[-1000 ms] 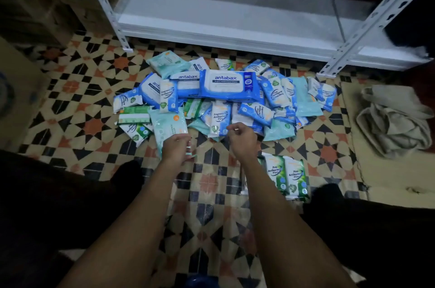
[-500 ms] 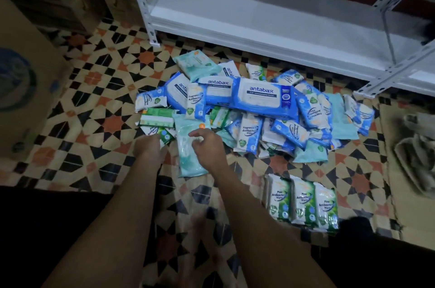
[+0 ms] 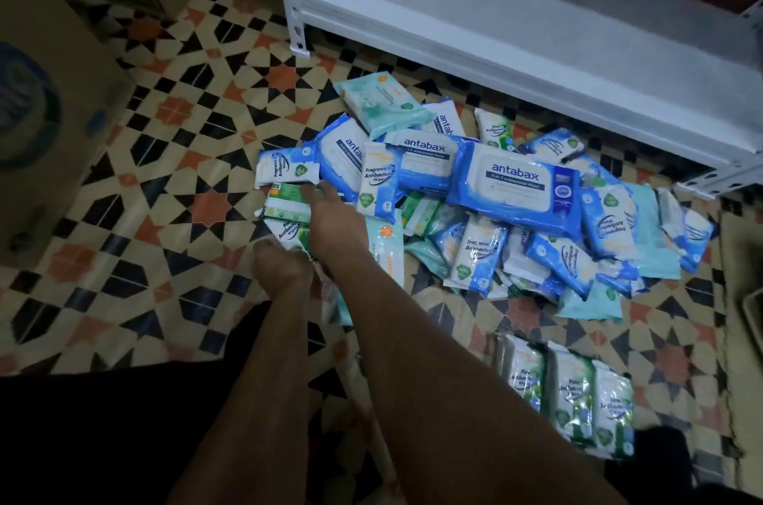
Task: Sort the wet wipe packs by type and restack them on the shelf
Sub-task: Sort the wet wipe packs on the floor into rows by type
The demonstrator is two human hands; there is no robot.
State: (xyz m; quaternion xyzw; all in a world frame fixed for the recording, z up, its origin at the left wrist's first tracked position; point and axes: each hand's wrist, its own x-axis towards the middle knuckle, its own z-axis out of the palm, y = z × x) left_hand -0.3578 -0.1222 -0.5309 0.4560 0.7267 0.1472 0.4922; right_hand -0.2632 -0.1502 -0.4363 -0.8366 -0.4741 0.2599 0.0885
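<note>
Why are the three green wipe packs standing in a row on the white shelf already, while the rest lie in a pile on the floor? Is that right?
Not quite. The three green wipe packs stand in a row on the tiled floor, not on the white shelf, which holds no packs in the head view. The rest do lie in a pile on the floor.

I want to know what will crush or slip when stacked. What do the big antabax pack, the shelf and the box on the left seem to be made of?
Big antabax pack: soft glossy plastic film, going by its sheen and crinkled edges. Shelf: probably white painted metal, with punched holes in the uprights. Box: looks like matt brown cardboard with a printed logo, though it is dim and blurred.
</note>
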